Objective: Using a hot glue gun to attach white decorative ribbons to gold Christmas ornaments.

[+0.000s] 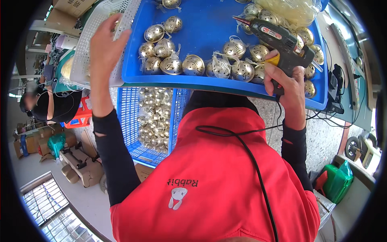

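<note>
My right hand (288, 82) is wrapped round the handle of a black hot glue gun (276, 37), its fingers by the yellow trigger and its red nozzle pointing left. The gun is held over the right part of a blue tray (197, 30). In that tray lie several gold bells (193, 65) with dark patterns and clear ribbon tied to them. My left hand (105, 46) is over a white perforated basket (86, 52) left of the tray, fingers apart and nothing visible in them. The basket's contents are mostly hidden by that hand.
Below the table edge stands a blue crate (129, 121) with many small gold bells (154, 121). A clear plastic bag (294, 12) lies at the tray's far right. The gun's black cord (250, 151) runs across my red apron (217, 173). Another person (62, 105) is at the left.
</note>
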`<state>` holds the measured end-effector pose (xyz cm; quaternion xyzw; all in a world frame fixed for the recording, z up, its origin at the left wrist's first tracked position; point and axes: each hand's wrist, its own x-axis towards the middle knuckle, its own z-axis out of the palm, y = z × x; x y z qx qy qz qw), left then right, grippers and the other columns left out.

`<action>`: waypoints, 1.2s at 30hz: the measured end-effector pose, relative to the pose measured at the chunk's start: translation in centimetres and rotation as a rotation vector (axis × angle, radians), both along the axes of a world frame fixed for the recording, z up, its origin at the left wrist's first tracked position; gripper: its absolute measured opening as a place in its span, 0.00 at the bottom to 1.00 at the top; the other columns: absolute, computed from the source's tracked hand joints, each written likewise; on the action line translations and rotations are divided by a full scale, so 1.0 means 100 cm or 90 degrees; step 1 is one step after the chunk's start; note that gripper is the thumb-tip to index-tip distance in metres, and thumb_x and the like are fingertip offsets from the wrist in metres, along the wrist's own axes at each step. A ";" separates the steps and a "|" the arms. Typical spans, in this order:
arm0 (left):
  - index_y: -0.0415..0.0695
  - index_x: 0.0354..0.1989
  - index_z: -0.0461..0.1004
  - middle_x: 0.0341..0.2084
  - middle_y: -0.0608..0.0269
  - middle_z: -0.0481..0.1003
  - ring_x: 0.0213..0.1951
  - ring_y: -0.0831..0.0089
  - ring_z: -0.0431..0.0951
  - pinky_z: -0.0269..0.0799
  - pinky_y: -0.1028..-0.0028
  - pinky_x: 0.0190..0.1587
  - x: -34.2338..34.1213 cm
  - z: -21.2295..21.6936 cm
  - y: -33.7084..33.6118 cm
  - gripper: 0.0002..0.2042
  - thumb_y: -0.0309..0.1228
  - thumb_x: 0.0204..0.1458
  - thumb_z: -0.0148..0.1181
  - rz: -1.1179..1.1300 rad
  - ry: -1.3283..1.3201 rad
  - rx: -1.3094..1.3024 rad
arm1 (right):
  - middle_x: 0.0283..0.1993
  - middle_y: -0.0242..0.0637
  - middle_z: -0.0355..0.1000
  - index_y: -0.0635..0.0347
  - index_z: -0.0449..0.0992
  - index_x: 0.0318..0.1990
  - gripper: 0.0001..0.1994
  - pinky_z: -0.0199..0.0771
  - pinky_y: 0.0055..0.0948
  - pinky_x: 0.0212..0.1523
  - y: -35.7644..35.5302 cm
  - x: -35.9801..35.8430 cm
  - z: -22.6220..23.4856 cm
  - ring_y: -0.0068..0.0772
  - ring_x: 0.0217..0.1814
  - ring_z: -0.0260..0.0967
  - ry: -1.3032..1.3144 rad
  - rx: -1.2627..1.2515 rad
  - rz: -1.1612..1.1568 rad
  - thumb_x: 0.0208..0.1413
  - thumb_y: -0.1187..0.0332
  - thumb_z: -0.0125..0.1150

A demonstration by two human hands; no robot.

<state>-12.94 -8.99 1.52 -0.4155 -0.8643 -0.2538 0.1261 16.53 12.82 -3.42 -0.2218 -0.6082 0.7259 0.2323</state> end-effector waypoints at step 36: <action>0.40 0.44 0.70 0.36 0.52 0.76 0.39 0.57 0.76 0.71 0.66 0.41 -0.046 -0.081 0.094 0.30 0.47 0.35 0.68 -0.030 -0.028 -0.237 | 0.23 0.33 0.69 0.61 0.72 0.41 0.10 0.51 0.17 0.17 -0.007 -0.014 0.000 0.18 0.15 0.60 0.084 0.010 -0.013 0.50 0.71 0.59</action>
